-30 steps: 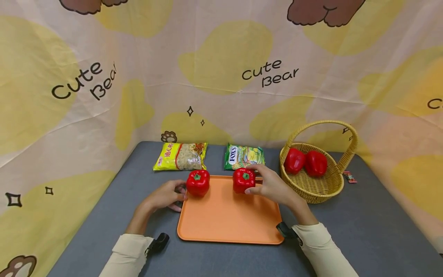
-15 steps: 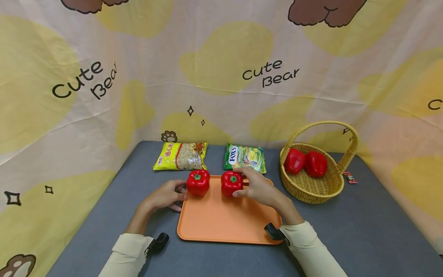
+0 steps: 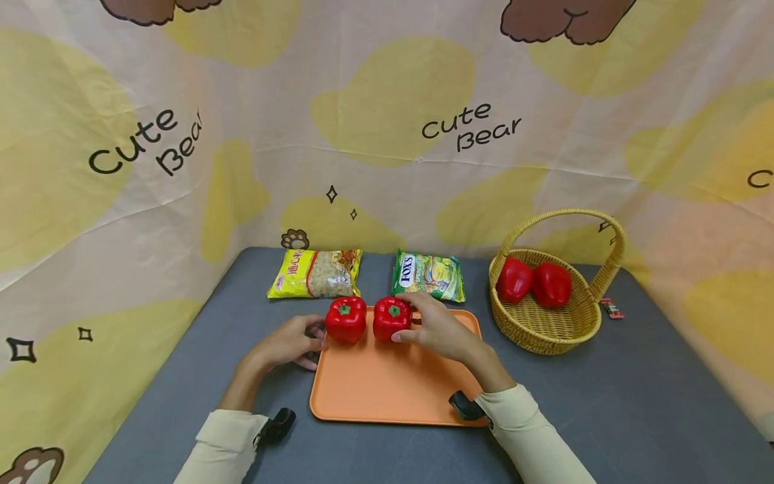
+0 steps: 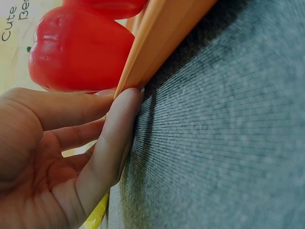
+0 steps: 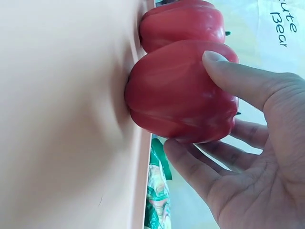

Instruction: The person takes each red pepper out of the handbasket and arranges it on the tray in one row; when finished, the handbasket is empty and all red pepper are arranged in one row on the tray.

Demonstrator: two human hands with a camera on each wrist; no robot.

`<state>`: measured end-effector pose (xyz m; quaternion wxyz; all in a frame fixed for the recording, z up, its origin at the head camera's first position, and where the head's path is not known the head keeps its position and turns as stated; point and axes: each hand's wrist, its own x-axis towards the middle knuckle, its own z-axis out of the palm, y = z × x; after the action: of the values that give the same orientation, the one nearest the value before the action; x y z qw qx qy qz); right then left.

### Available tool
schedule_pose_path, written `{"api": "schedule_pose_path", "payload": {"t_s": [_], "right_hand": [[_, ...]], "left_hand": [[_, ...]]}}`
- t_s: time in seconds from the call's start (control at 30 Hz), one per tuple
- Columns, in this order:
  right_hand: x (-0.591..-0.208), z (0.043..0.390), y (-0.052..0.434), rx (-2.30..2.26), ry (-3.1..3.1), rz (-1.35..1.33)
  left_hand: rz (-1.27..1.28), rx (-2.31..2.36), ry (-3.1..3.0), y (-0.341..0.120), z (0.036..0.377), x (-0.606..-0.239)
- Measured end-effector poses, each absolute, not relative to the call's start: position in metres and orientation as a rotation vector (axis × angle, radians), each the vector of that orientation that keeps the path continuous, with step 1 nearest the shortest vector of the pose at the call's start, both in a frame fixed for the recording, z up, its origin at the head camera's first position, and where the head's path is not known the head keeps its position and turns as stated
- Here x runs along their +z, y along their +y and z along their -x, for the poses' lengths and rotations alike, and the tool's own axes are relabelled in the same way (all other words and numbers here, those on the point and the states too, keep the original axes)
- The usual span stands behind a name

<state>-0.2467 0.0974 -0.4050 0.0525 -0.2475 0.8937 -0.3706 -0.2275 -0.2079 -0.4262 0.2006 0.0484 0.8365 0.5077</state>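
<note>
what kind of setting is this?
Probably a staged tabletop recording booth, not a kitchen: printed "Cute Bear" cloth backdrop walls in a grey table set with an orange tray and a wicker basket.

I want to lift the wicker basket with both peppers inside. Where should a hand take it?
Grip the top of the arched handle of the basket, coming from above. The arch spans the rim over the two peppers, so a lift there likely keeps it level.
</note>
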Motion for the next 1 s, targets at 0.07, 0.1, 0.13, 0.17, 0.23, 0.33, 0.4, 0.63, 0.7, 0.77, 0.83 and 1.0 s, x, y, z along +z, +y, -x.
{"api": "schedule_pose_path", "payload": {"t_s": [0.07, 0.1, 0.13, 0.17, 0.23, 0.33, 0.4, 0.63, 0.7, 0.77, 0.83, 1.0], "right_hand": [[-0.4041, 0.2469, 0.0967, -1.121, 2.715, 0.745], [-0.4037, 0.2470, 0.0963, -1.116, 2.714, 0.741], [-0.4034, 0.2471, 0.0961, -1.110, 2.713, 0.739], [-0.4032, 0.2472, 0.0958, -1.107, 2.711, 0.740], [-0.4033, 0.2475, 0.0951, -1.107, 2.701, 0.745], [-0.4043, 0.2482, 0.0941, -1.118, 2.687, 0.753], [-0.4050, 0.2484, 0.0937, -1.126, 2.679, 0.756], [-0.4058, 0.2482, 0.0939, -1.133, 2.665, 0.761], [-0.4060, 0.2484, 0.0937, -1.138, 2.656, 0.766], [-0.4061, 0.2487, 0.0932, -1.142, 2.649, 0.766], [-0.4061, 0.2490, 0.0927, -1.145, 2.642, 0.762], [-0.4055, 0.2505, 0.0909, -1.138, 2.645, 0.766]], "left_hand": [[-0.147, 1.424, 2.335, -0.2084, 0.2280, -0.4270], [-0.150, 1.429, 2.334, -0.2087, 0.2282, -0.4274], [-0.153, 1.432, 2.331, -0.2089, 0.2283, -0.4276], [-0.152, 1.433, 2.330, -0.2092, 0.2286, -0.4277], [-0.152, 1.439, 2.325, -0.2095, 0.2287, -0.4274], [-0.150, 1.437, 2.325, -0.2094, 0.2287, -0.4265], [-0.152, 1.430, 2.327, -0.2091, 0.2282, -0.4258], [-0.131, 1.409, 2.336, -0.2070, 0.2266, -0.4239], [-0.128, 1.413, 2.331, -0.2071, 0.2271, -0.4246], [-0.124, 1.418, 2.329, -0.2073, 0.2279, -0.4255], [-0.129, 1.416, 2.329, -0.2079, 0.2286, -0.4265], [-0.144, 1.442, 2.319, -0.2090, 0.2294, -0.4282]]}}
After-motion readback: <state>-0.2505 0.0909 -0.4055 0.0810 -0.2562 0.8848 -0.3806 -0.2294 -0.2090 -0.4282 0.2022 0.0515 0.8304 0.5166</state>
